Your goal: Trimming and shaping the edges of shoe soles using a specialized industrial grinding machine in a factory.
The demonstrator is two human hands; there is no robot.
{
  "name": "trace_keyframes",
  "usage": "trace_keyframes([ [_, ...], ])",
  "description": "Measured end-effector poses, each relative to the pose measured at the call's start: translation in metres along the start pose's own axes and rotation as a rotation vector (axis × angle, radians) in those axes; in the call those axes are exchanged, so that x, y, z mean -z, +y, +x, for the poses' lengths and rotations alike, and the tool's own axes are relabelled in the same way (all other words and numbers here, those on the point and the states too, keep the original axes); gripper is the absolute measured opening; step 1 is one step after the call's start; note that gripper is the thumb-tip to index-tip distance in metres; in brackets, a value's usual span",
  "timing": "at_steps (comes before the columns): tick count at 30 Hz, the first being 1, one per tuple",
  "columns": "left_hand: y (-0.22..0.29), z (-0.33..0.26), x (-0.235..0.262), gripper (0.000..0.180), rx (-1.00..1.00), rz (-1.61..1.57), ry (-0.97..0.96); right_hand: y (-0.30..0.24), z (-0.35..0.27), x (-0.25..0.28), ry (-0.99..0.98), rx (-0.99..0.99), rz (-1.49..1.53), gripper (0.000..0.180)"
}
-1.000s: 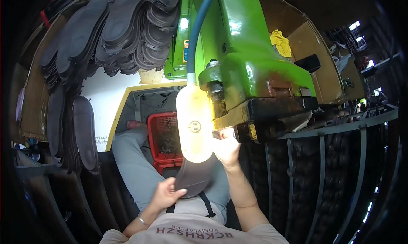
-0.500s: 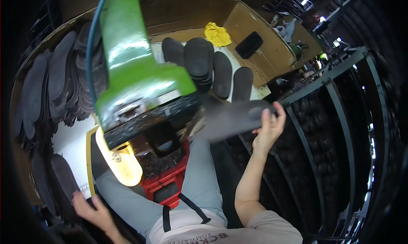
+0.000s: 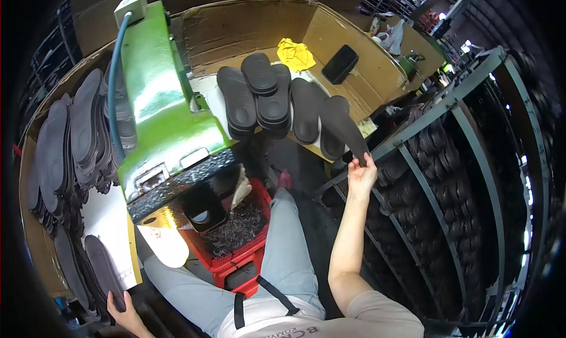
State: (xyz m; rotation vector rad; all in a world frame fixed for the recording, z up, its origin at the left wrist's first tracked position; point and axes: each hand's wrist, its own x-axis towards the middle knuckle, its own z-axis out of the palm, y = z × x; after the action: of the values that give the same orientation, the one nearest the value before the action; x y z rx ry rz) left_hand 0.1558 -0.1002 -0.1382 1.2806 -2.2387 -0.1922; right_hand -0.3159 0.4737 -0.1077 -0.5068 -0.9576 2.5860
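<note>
1. Nearest, two black straps (image 3: pixel 277 294) lie over the person's shirt (image 3: pixel 306 323), above two grey trouser legs (image 3: pixel 289 238).
2. The left hand (image 3: pixel 127 315) has its thumb and fingers at the lower end of one dark insole (image 3: pixel 105 264), at the left; I cannot tell whether it grips.
3. The right hand (image 3: pixel 362 177) pinches the near end of one other insole (image 3: pixel 346 121) between thumb and fingers; this piece slants away over the right end of a row.
4. One green machine (image 3: pixel 171 102) stands between the hands, with one blue cable (image 3: pixel 113 90) and one pale oval panel (image 3: pixel 168 249) under its head.
5. Beneath it sits one red basket (image 3: pixel 259 199) holding dark scraps (image 3: pixel 242 229), too many to count.
6. Past the basket, the row (image 3: pixel 236 99) has four places, the rightmost partly covered by the held piece; one loose insole (image 3: pixel 259 73) overlaps the top of the second.
7. Several overlapping piles (image 3: pixel 88 126) fill the left side, uncountable.
8. One metal rack (image 3: pixel 477 137) stands at right.
9. Farthest, one yellow cloth (image 3: pixel 296 54) and one black flat object (image 3: pixel 340 64) lie near the cardboard wall (image 3: pixel 247 28).
</note>
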Motion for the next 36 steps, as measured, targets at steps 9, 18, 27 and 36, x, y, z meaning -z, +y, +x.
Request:
trace_keyframes([
  [9,0.072,0.015,0.008,0.042,0.653,-0.832,-0.076,0.066,-0.007,-0.030,0.051,0.069,-0.070,0.075],
  [18,0.038,0.018,-0.025,0.044,0.205,-0.604,-0.034,0.095,-0.059,-0.115,-0.428,0.646,-0.849,0.038],
  [27,0.080,0.012,-0.015,0.054,-0.191,-0.317,0.081,0.174,0.033,-0.280,-0.517,0.672,-2.075,0.072],
  [36,0.096,0.001,0.027,0.052,-0.026,-0.504,-0.025,0.155,-0.030,-0.258,-0.394,0.968,-2.006,0.045],
])
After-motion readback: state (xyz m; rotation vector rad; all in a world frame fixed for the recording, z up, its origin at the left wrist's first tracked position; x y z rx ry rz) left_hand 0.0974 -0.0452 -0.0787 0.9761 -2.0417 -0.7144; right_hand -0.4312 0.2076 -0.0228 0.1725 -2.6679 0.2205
